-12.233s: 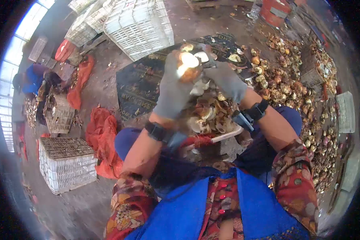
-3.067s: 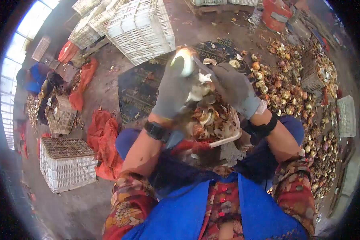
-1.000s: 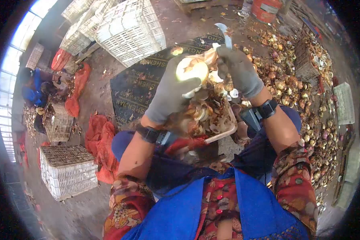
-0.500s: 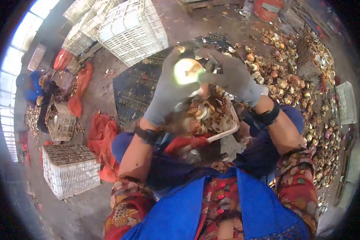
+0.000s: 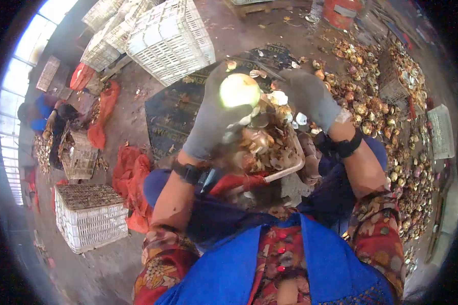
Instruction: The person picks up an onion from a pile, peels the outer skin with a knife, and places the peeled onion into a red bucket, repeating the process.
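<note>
A peeled onion [image 5: 239,90] is gripped by the left hand [image 5: 213,119]; trimming by the closed right hand [image 5: 310,96] seems next.

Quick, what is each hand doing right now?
Left hand: closed around a pale peeled onion.
Right hand: closed; it seems to grip a knife, but the blade is hard to make out.

Daylight pours in from the windows [image 5: 23,48] at the upper left, which are blown out to white-blue. The peeled onion [image 5: 239,90] glares pale yellow, its surface detail lost. A strong fisheye lens bends the crates [image 5: 170,38] and floor [image 5: 112,264], and black vignetting fills the corners. Edges look soft and smeared; the peel pile under the hands is slightly blurred.
</note>
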The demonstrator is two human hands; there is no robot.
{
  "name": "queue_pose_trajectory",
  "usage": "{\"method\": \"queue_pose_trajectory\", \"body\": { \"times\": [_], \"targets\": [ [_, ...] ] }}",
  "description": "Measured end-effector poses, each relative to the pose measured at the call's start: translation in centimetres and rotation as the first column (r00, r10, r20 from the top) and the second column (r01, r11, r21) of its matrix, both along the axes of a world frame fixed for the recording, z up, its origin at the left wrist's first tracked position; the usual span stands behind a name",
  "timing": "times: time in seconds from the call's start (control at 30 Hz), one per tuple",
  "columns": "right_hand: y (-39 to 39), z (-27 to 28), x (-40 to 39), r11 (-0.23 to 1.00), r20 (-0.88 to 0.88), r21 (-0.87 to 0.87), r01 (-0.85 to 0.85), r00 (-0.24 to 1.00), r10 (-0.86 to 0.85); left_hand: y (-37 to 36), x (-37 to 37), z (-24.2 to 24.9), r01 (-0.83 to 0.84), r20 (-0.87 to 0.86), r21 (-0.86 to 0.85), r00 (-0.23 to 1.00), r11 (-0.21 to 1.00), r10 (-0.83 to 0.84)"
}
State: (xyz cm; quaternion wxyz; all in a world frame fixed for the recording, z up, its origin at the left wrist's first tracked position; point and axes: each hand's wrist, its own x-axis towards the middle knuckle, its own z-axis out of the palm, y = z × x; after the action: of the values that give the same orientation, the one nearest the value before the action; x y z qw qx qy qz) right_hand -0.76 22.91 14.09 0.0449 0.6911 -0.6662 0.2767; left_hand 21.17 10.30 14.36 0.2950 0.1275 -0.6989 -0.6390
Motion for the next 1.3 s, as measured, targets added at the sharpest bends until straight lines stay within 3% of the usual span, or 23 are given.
{"method": "queue_pose_trajectory", "body": {
  "times": [0.03, 0.07, 0.17, 0.33, 0.43, 0.63, 0.7, 0.73, 0.8, 0.83, 0.87, 0.9, 0.93, 1.0, 1.03, 1.1, 1.13, 1.2, 1.23, 1.27, 1.3],
  "targets": [
    [0.2, 0.5, 0.9, 1.000, 0.115, -0.009, 0.023, 0.993, -0.022, -0.3, 0.0, -0.1, -0.042, 0.019, -0.023, 0.999, 0.999, 0.042],
    [0.2, 0.3, 1.2, 1.000, 0.118, -0.028, -0.011, 0.993, 0.014, -0.6, 0.0, -0.5, -0.050, 0.014, -0.025, 0.999, 0.998, 0.050],
    [0.6, 1.1, 1.7, 0.995, -0.018, 0.099, 0.010, 1.000, -0.008, -1.0, -0.1, -1.0, -0.136, 0.005, -0.045, 0.991, 0.990, 0.137],
    [0.7, 1.5, 1.6, 0.995, -0.054, 0.103, -0.010, 0.998, 0.016, -0.8, -0.2, -0.9, -0.130, -0.035, 0.031, 0.991, 0.991, 0.131],
    [0.7, 1.4, 1.5, 0.995, -0.002, -0.010, -0.094, 0.996, 0.094, -0.5, -0.2, -0.4, -0.127, -0.019, 0.065, 0.992, 0.990, 0.128],
    [0.8, 0.7, 1.9, 0.994, -0.061, 0.093, 0.050, 0.997, -0.044, 0.0, 0.0, 0.5, -0.112, 0.029, 0.024, 0.993, 0.993, 0.111],
    [0.8, -0.2, 2.2, 0.997, -0.045, -0.080, 0.012, 0.999, -0.015, -0.2, -0.1, 0.0, -0.124, 0.012, 0.009, 0.992, 0.992, 0.123],
    [0.5, -0.5, 2.3, 0.997, -0.045, -0.080, 0.012, 0.999, -0.016, -0.4, -0.2, -0.3, -0.137, -0.005, -0.007, 0.991, 0.991, 0.137],
    [0.1, -0.9, 2.6, 0.997, 0.074, 0.077, 0.029, 0.997, -0.035, -0.6, -0.4, -1.0, -0.145, -0.006, -0.022, 0.989, 0.989, 0.145],
    [0.2, -0.7, 2.5, 0.997, 0.073, 0.076, 0.031, 0.997, -0.036, -0.8, -0.5, -1.4, -0.155, -0.007, -0.036, 0.988, 0.987, 0.155],
    [0.3, -0.3, 2.3, 0.982, 0.334, 0.155, -0.108, 0.941, 0.051, -0.8, -0.5, -1.4, -0.156, -0.009, -0.036, 0.988, 0.987, 0.156],
    [0.5, 0.2, 2.2, 0.946, 0.577, 0.194, -0.260, 0.810, 0.105, -0.9, -0.6, -1.4, -0.138, -0.013, -0.047, 0.990, 0.989, 0.137],
    [0.6, 0.8, 1.8, 0.946, 0.575, 0.194, -0.260, 0.811, 0.105, -0.9, -0.6, -1.3, -0.119, -0.017, -0.059, 0.993, 0.991, 0.118],
    [0.8, 1.9, 1.1, 0.791, 0.927, 0.333, -0.512, 0.332, -0.175, 0.0, -0.5, -0.2, -0.107, -0.015, -0.014, 0.994, 0.994, 0.107],
    [0.7, 1.3, 1.2, 0.793, 0.927, 0.332, -0.510, 0.333, -0.174, 0.4, -0.4, 0.4, -0.096, -0.013, 0.031, 0.995, 0.995, 0.096],
    [0.4, 0.0, 2.2, 0.943, 0.777, 0.177, -0.283, 0.628, 0.042, 1.1, -0.4, 1.6, -0.061, -0.028, 0.113, 0.998, 0.992, 0.064],
    [0.4, -0.2, 2.3, 0.941, 0.777, 0.181, -0.287, 0.628, 0.043, 1.3, -0.3, 1.7, -0.027, -0.044, 0.196, 0.998, 0.980, 0.036],
    [0.3, 1.0, 3.2, 1.000, 0.595, 0.002, -0.031, 0.803, 0.024, 0.6, -0.4, 0.7, -0.001, -0.038, 0.110, 0.999, 0.994, 0.005],
    [0.0, 0.7, 3.6, 1.000, 0.595, 0.003, -0.026, 0.803, 0.019, 0.3, -0.6, 0.1, 0.033, -0.032, 0.019, 0.999, 0.999, -0.033],
    [-0.6, 0.1, 3.9, 0.993, 0.653, -0.113, -0.034, 0.751, 0.101, 0.2, -0.7, -0.5, 0.040, -0.031, 0.019, 0.999, 0.999, -0.039],
    [-1.0, -0.6, 3.9, 0.973, 0.696, -0.229, -0.032, 0.693, 0.187, 0.2, -0.9, -1.0, 0.029, 0.007, -0.110, 1.000, 0.994, -0.028]
  ]
}}
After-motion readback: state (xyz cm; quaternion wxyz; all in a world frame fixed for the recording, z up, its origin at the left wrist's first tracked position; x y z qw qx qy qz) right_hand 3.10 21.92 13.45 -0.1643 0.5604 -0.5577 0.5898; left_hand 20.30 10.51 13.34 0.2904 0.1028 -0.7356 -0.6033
